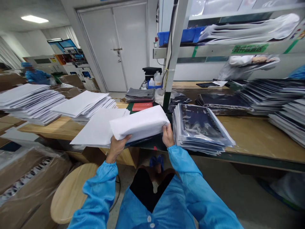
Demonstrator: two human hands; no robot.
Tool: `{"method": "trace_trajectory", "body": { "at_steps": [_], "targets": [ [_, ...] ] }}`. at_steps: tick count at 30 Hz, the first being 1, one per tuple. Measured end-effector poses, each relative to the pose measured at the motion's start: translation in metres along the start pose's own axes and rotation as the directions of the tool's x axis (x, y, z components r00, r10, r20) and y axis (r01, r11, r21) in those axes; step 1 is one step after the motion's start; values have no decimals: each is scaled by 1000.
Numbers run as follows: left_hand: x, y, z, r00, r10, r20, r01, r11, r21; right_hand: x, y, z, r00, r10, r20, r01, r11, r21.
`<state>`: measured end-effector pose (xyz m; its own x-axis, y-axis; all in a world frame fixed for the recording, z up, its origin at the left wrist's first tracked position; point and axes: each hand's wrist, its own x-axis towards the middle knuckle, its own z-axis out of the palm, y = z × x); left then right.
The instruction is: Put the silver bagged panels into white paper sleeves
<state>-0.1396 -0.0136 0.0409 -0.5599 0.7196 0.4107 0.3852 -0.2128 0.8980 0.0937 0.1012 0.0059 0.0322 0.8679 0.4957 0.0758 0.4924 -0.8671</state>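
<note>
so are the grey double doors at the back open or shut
Shut: the double doors meet edge to edge, and a latch spans the join.

Illumination at the desk (259, 135): moderate, cool, diffuse. One ceiling light (34, 19) visible, upper left, glowing white. Glare: streaked reflections on the clear plastic (200, 122). White paper (140, 122) pale, with soft shading. Floor (228, 184) beneath: dim. Wide-angle distortion: doors (130, 47) slanted, edges stretched. Far left background: soft.

Workbench (252, 133), white stacks (82, 103), dark sheets (200, 122), apparently plastic-wrapped
</note>
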Motion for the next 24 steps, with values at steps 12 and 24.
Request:
{"method": "trace_trajectory", "body": {
  "at_steps": [12, 24],
  "targets": [
    [-1, 10, -6, 959, 213, -186, -190, 972, 135, 13, -22, 3, 974, -72, -217, 107, 982, 155],
    [6, -1, 3, 948, 267, -171, -261, 964, 60, 8, 0, 6, 967, -108, -229, 141, 981, 133]
  ]
}}
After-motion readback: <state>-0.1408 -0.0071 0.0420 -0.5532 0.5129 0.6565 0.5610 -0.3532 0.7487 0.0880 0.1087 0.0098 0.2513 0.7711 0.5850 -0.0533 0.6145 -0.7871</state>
